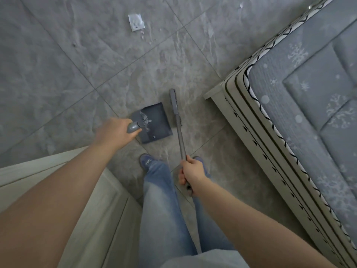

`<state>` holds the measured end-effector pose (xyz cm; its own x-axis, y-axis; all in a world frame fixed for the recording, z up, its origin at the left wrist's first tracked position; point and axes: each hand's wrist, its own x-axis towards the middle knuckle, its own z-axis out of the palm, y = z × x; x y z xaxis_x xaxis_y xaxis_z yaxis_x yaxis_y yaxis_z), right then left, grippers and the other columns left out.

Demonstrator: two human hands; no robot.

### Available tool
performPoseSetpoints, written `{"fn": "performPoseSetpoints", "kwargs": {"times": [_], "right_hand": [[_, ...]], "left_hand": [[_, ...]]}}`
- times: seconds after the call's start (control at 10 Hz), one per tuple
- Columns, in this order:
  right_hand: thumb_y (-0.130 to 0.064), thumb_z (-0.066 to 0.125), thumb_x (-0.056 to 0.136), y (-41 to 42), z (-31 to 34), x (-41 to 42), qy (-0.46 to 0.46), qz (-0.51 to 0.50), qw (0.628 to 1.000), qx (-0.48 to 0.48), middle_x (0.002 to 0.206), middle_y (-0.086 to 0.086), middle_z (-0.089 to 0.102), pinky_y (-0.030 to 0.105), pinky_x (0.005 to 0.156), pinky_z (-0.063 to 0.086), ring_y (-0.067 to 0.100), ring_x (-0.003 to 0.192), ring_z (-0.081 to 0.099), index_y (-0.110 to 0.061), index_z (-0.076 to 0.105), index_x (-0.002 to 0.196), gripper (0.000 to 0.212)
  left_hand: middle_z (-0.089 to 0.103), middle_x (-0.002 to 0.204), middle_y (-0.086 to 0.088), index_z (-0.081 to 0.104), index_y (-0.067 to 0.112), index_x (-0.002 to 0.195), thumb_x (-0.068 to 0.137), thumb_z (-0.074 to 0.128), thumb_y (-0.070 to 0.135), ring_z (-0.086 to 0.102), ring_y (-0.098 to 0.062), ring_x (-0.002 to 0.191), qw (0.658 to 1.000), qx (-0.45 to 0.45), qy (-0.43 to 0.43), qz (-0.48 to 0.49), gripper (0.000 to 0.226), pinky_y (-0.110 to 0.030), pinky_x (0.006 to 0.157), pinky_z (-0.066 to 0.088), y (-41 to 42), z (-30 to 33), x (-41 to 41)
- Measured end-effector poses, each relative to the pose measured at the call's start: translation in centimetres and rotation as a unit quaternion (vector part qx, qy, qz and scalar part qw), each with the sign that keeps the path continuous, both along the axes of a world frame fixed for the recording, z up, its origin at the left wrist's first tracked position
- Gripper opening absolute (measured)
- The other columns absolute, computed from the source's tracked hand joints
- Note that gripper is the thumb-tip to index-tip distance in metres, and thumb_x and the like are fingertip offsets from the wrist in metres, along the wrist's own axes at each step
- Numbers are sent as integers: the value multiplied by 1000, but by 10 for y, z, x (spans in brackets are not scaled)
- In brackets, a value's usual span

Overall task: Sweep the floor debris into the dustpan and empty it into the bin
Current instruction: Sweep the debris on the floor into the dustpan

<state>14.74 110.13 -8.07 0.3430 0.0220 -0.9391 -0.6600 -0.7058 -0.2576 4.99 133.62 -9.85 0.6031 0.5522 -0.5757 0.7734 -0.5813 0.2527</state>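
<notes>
Floor: grey stone-look tiles, open from 9 through 12 o'clock; the widest free room lies ahead and to the left.
Bed: fills the 2 to 5 o'clock side; its pale frame edge runs diagonally, and its corner juts toward the middle, just right of the broom head.
Cabinet: pale panelled edge at 7 to 8 o'clock, narrowing the standing space.
Legs: in blue jeans at 6 o'clock, between cabinet and bed.
Broom: long grey handle, head on the floor just right of the dustpan.
Dustpan: dark, at centre, resting on the floor.
Debris: white wrapper and small scraps at 12 o'clock, well apart from dustpan and broom.
Left hand: fingers wrapped round the dustpan's handle.
Right hand: fist clamped round the broom handle, at 5 o'clock from the dustpan.
</notes>
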Motion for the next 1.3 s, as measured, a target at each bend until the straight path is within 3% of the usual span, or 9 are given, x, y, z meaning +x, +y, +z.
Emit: {"fn": "performPoseSetpoints", "kwargs": {"times": [0.2, 0.3, 0.5, 0.6, 0.8, 0.9, 1.1, 1.2, 1.3], "right_hand": [[-9, 41, 100, -27, 3, 62, -45, 41, 998, -1, 61, 7, 43, 31, 42, 34, 18, 43, 39, -7, 44, 139, 39], [-7, 41, 97, -44, -9, 101, -64, 108, 992, -10, 57, 8, 45, 31, 43, 35, 19, 42, 40, -16, 56, 119, 28], [-7, 41, 97, -80, -19, 150, -45, 184, 981, -48, 39, 6, 46, 25, 47, 27, 17, 37, 36, -16, 38, 146, 50], [-6, 40, 96, -93, -17, 150, -56, 251, 964, -64, 40, 8, 47, 24, 41, 32, 20, 40, 39, -15, 34, 150, 55], [-14, 39, 98, -109, -27, 115, -31, 300, 951, -72, 71, 7, 49, 26, 56, 42, 20, 56, 48, 6, 50, 129, 38], [-12, 38, 98, -114, -36, 89, -16, 273, 961, -49, 68, 6, 46, 24, 54, 40, 19, 54, 46, 7, 47, 131, 39], [-3, 43, 93, -131, -41, -2, 44, 306, 951, -21, 81, 11, 52, 22, 52, 42, 19, 56, 49, 0, 42, 135, 43], [-16, 40, 98, -143, -34, -56, 100, 318, 942, -22, 93, 18, 60, 24, 52, 44, 21, 54, 53, -10, 40, 142, 44], [-20, 34, 103, -155, -28, -79, 132, 261, 956, -25, 64, 7, 47, 25, 39, 37, 17, 40, 42, -19, 43, 143, 41]], "left_hand": [[66, 83, -17, 68, 13, 86, 87, 61, 53, 64, -37, 82, 992, 15, 5, 127, 40, -37, 68, 48, -33, 15, -35], [66, 89, -17, 68, 13, 89, 89, 59, 53, 64, -38, 89, 984, 29, 11, 177, 41, -37, 72, 47, -60, 29, -49], [66, 89, -13, 69, 20, 85, 80, 51, 74, 63, -35, 89, 978, 31, 30, 205, 57, -38, 73, 49, -116, 56, -72], [64, 84, -9, 57, 29, 69, 68, 37, 80, 62, -33, 85, 980, 16, 36, 193, 56, -37, 70, 48, -128, 69, -83], [66, 90, -12, 61, 29, 77, 83, 55, 66, 63, -35, 92, 988, 2, 78, 131, 39, -38, 74, 48, -151, 62, -113], [66, 91, -10, 63, 31, 79, 84, 53, 67, 64, -33, 91, 989, 4, 97, 110, 37, -36, 73, 48, -166, 48, -122], [60, 72, -6, 63, 22, 72, 84, 54, 65, 63, -34, 80, 985, -13, 48, 166, 46, -33, 62, 43, -197, 29, -142], [51, 64, -1, 61, 22, 70, 84, 56, 63, 61, -33, 75, 983, -15, 51, 176, 44, -33, 60, 44, -211, 27, -152], [49, 64, -1, 60, 22, 69, 85, 57, 61, 62, -34, 75, 983, -4, 44, 178, 42, -34, 61, 46, -220, 26, -154]]}}
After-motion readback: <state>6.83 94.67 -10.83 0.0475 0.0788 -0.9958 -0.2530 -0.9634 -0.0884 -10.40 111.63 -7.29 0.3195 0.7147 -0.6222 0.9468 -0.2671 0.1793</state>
